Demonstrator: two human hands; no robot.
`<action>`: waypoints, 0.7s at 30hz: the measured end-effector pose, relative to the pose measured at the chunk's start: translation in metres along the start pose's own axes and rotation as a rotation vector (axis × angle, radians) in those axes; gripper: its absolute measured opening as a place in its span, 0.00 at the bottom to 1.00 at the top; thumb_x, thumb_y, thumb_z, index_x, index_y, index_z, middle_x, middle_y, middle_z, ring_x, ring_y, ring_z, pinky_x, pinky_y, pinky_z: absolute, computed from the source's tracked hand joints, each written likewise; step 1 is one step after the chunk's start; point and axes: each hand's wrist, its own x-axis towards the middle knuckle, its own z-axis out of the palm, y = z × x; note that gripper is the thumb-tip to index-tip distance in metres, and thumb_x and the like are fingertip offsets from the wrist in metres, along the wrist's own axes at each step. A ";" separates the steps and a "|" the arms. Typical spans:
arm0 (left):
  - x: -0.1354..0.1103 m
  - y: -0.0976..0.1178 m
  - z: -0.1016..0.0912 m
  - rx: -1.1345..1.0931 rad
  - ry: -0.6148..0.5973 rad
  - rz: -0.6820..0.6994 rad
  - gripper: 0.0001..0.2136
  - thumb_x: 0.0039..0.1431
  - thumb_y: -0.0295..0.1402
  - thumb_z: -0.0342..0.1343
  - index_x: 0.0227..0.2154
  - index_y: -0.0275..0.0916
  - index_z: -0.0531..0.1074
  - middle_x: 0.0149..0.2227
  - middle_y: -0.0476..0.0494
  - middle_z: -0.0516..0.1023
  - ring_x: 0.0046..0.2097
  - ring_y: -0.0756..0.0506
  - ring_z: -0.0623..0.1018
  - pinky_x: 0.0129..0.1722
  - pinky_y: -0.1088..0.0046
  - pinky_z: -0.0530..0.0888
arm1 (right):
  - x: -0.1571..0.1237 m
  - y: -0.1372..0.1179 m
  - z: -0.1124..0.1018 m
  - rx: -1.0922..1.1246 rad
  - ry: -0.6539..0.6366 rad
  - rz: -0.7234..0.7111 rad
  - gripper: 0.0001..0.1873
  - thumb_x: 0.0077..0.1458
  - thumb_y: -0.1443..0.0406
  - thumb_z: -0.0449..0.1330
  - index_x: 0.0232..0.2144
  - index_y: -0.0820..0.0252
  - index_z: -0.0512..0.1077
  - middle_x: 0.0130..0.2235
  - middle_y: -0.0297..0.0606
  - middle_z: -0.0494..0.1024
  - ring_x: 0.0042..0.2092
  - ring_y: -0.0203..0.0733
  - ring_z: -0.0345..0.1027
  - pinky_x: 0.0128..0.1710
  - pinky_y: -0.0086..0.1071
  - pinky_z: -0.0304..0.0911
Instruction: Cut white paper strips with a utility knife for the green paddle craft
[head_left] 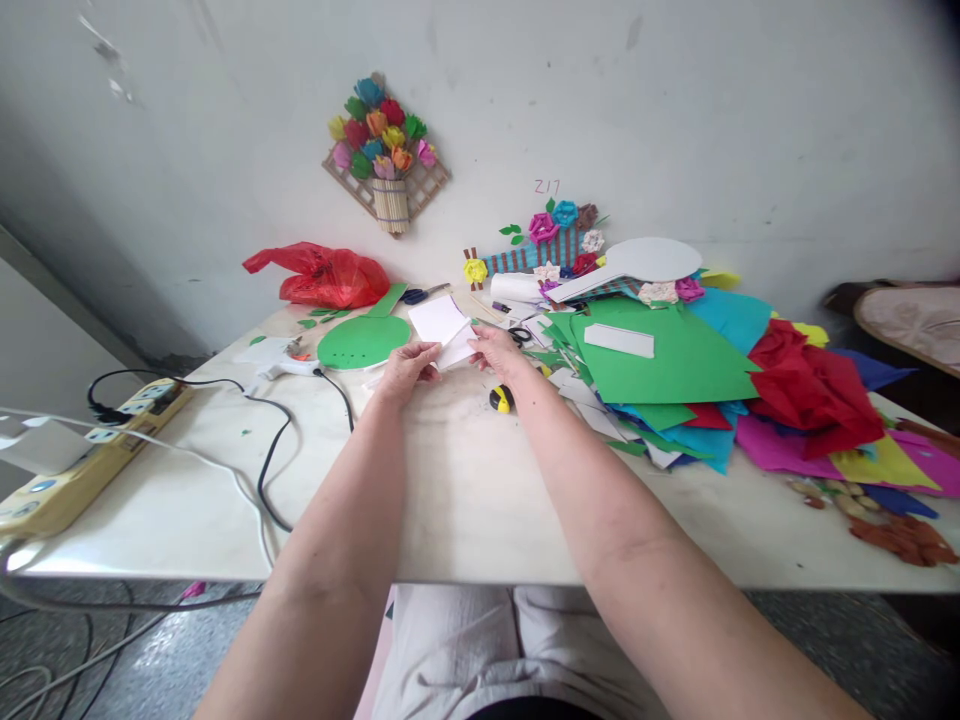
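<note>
Between my two hands is a piece of white paper (440, 320), raised a little over the table and seemingly folded or in overlapping layers. My left hand (411, 370) pinches its lower left edge. The right side is gripped by my right hand (496, 350), fingers closed on it. Just left of the paper lies a round green shape with a handle (364, 341), like a paddle. A yellow and black tape measure (501, 399) sits under my right wrist. Dark-handled scissors (519, 337) lie partly hidden behind my right hand.
A white glue gun (281, 368) with a black cord lies left, near a yellow power strip (56, 490). Green card sheets (667, 360), scraps and crumpled red paper (814, 385) pile up on the right. A red plastic bag (330, 277) and other scissors (425, 294) lie behind.
</note>
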 end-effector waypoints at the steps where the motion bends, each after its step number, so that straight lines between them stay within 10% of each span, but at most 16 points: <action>1: 0.000 0.000 0.000 -0.028 0.040 0.002 0.22 0.39 0.48 0.71 0.30 0.36 0.74 0.19 0.54 0.72 0.19 0.53 0.74 0.21 0.80 0.68 | 0.001 0.000 0.000 -0.005 0.035 0.003 0.15 0.56 0.74 0.58 0.46 0.63 0.73 0.27 0.30 0.76 0.19 0.25 0.62 0.14 0.17 0.53; 14: 0.010 0.002 0.005 -0.058 0.375 -0.082 0.09 0.69 0.38 0.48 0.35 0.39 0.63 0.27 0.48 0.81 0.22 0.52 0.77 0.22 0.81 0.68 | -0.001 -0.002 0.005 0.056 0.083 0.121 0.05 0.58 0.71 0.61 0.38 0.65 0.70 0.24 0.35 0.77 0.20 0.32 0.70 0.19 0.21 0.66; 21: 0.015 -0.007 -0.002 0.601 0.476 -0.062 0.09 0.62 0.36 0.53 0.27 0.40 0.70 0.26 0.42 0.82 0.29 0.44 0.79 0.28 0.74 0.67 | -0.001 -0.002 0.011 0.082 0.085 0.095 0.04 0.57 0.72 0.60 0.37 0.64 0.70 0.24 0.33 0.77 0.19 0.30 0.70 0.19 0.20 0.65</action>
